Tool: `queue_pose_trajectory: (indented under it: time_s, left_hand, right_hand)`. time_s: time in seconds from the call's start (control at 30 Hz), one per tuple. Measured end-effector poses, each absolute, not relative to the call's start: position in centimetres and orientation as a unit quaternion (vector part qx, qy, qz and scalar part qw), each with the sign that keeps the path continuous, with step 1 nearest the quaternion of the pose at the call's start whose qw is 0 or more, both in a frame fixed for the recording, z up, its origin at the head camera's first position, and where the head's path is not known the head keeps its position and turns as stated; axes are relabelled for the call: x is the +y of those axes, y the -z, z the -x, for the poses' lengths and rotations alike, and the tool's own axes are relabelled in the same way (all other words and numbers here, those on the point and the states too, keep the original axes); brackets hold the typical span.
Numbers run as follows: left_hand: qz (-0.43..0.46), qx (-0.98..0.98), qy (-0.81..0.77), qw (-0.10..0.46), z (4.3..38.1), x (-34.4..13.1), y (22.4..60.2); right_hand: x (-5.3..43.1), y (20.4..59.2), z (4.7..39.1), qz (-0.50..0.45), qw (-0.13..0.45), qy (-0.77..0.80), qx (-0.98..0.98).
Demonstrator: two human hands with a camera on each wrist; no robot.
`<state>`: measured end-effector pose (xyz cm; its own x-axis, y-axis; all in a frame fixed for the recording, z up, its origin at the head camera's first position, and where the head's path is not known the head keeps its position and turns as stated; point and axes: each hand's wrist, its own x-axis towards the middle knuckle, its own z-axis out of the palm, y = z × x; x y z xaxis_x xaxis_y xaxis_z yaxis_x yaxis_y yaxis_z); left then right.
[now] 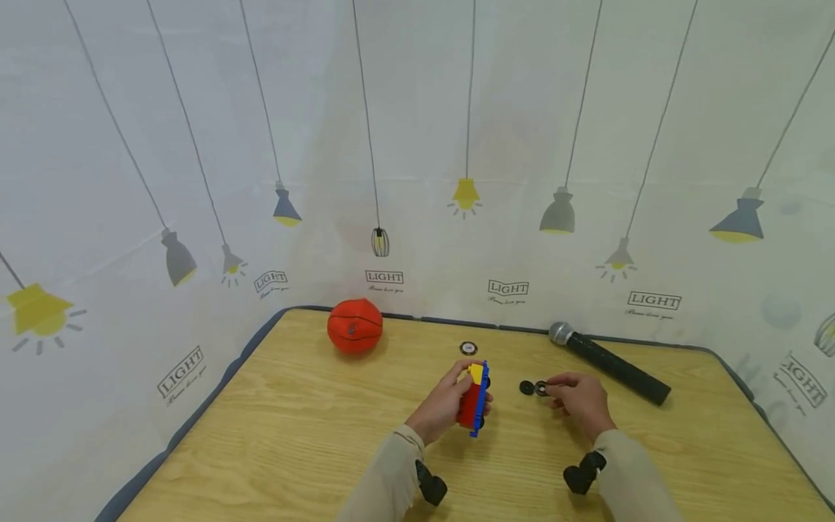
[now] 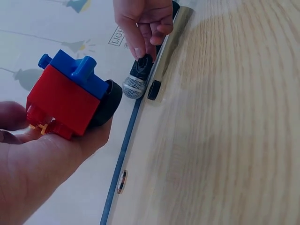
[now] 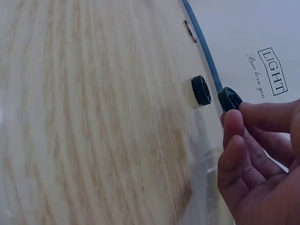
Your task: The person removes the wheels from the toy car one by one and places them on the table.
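My left hand (image 1: 446, 401) grips a toy car (image 1: 471, 404) built of red, yellow and blue blocks. In the left wrist view, its red block (image 2: 65, 101) faces the camera, and a black wheel shows at the blue base. Over to the right, my right hand (image 1: 580, 399) pinches a small black toy wheel (image 3: 229, 99) between thumb and fingertips. A second loose black wheel (image 1: 526, 388) lies on the table just left of it, and the right wrist view shows this wheel (image 3: 201, 90) on the wood.
On the wooden table (image 1: 287, 420), a red ball (image 1: 355, 327) stands at the back left. A round black-and-white chip (image 1: 468, 348) lies beyond the toy car. A microphone (image 1: 609, 365) lies behind the right hand, near the back edge. White sheeting with printed lamps surrounds the table.
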<state>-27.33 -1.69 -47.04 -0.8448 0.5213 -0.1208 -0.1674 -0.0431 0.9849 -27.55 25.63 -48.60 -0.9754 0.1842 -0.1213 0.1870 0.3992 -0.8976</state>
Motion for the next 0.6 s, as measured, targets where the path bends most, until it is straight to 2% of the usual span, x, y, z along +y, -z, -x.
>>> queue_pose_trajectory:
  time_s: [0.6]
  left_hand:
    - [-0.133, 0.631, -0.723, 0.247, 27.2, -1.8, 47.2]
  right_hand:
    - [25.0, 49.9, 28.5, -0.17, -0.02, 0.518, 0.838]
